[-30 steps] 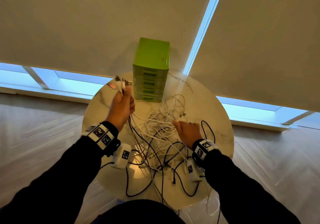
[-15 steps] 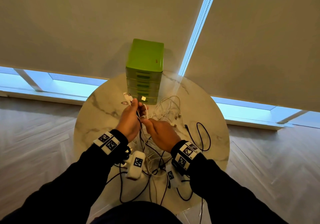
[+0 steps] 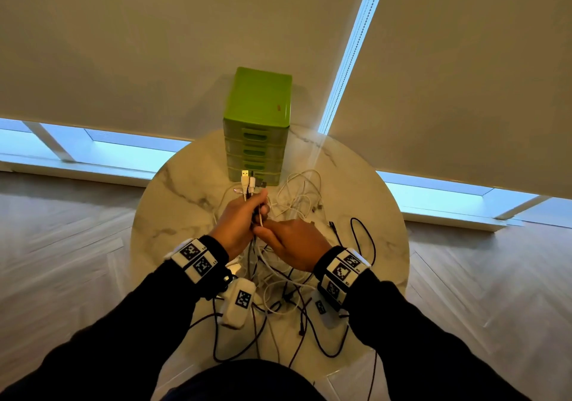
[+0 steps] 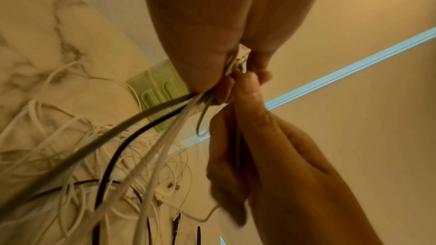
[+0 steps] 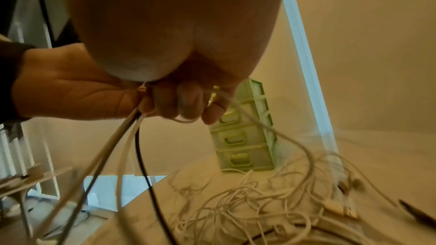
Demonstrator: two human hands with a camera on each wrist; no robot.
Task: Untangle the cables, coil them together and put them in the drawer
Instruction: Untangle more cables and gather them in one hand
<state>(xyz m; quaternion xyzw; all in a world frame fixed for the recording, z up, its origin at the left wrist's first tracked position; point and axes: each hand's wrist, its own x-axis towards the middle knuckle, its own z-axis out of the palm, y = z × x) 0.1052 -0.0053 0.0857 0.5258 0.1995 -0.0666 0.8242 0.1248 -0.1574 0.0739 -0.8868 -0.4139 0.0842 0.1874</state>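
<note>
My left hand (image 3: 241, 218) grips a bundle of cable ends (image 3: 247, 183), white and black, with the plugs sticking up just in front of the green drawer unit (image 3: 258, 140). The strands hang down from that fist (image 4: 165, 128) to the table. My right hand (image 3: 288, 239) meets the left from the right and pinches a thin white cable (image 5: 259, 124) right below the fist. A loose tangle of white cables (image 3: 298, 196) lies on the round marble table (image 3: 185, 190). All drawers of the unit (image 5: 243, 146) look closed.
Black cables (image 3: 362, 236) loop on the table's right side and others trail over its near edge (image 3: 235, 348). The drawer unit stands at the far edge against drawn blinds. Wooden floor surrounds the small table.
My left hand came down from the upper left to the middle, in front of the drawers, still holding the cable ends. My right hand left the pile and joined the bundle.
</note>
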